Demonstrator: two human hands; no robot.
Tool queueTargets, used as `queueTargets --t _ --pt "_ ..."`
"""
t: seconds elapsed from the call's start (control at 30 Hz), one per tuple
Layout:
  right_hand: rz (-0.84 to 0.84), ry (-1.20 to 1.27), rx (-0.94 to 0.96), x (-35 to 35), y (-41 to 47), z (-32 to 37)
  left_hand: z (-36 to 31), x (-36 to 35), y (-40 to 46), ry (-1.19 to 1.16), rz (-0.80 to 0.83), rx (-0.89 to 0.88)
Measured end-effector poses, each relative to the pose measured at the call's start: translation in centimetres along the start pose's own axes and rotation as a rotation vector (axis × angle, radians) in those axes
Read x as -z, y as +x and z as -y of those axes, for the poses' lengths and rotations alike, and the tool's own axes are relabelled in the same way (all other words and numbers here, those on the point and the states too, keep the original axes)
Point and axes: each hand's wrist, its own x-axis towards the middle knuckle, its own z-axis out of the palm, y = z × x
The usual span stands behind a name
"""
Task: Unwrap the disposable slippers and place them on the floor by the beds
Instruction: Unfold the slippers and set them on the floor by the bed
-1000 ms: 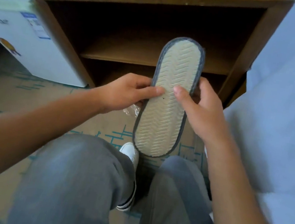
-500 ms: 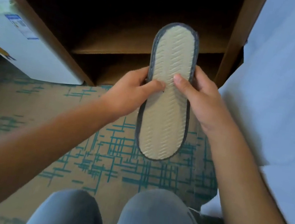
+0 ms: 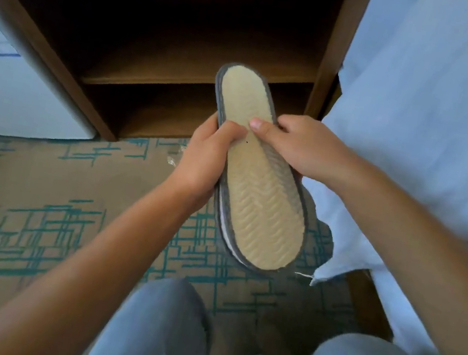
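Observation:
A pair of flat disposable slippers (image 3: 261, 194), stacked sole to sole, is held in front of me above the carpet. The upper face is a beige ribbed sole with a grey rim; a white layer and a second grey edge show along its left side. My left hand (image 3: 205, 157) grips the left edge with the thumb on the sole. My right hand (image 3: 299, 148) grips the right edge, its thumb pressing the sole beside the left thumb. A scrap of clear plastic wrapper (image 3: 174, 158) lies on the floor behind my left hand.
An open wooden nightstand (image 3: 167, 51) with shelves stands ahead. A white mini fridge (image 3: 9, 90) is at the left. A bed with a pale blue sheet (image 3: 434, 118) fills the right. Patterned tan and teal carpet (image 3: 36, 206) lies below. My knees are at the bottom.
The slippers have tilted, the near end swinging right and down toward the bed. A second edge now shows along the left side. Both hands keep their hold.

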Motion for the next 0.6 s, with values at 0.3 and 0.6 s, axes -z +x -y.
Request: queueTargets --t 0.3,0.6 --pt "-0.242 0.042 -0.102 -3.9 -9.3 0.2 2.2 -0.1 -6.3 -0.107 0.040 -0.024" --pt "-0.366 0.045 -0.116 -2.6 -17.2 2.9 0.7 0.3 -11.1 -0.524 0.394 0.214"
